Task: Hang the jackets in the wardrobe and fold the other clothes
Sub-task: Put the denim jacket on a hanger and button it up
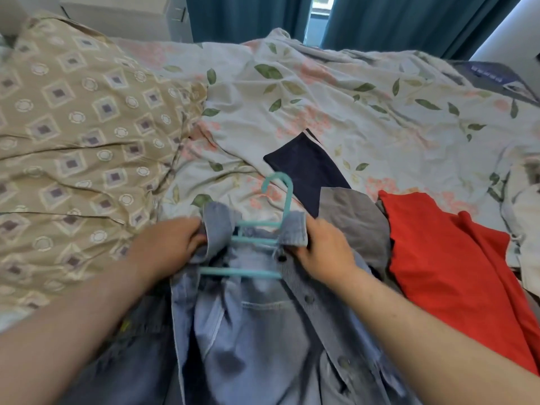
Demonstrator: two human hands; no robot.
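A blue denim jacket [263,325] lies open on the bed in front of me, with a teal plastic hanger [254,229] inside its neck and the hook pointing away. My left hand [172,244] grips the left side of the collar. My right hand [321,247] grips the right collar flap. A grey garment [353,226], a red garment [450,267] and a dark navy garment with a white stripe [306,171] lie to the right and behind the jacket.
The bed carries a floral cover [336,97] and a beige patterned pillow [73,141] at the left. Teal curtains [248,16] hang behind the bed, with a white cabinet [122,16] at the back left.
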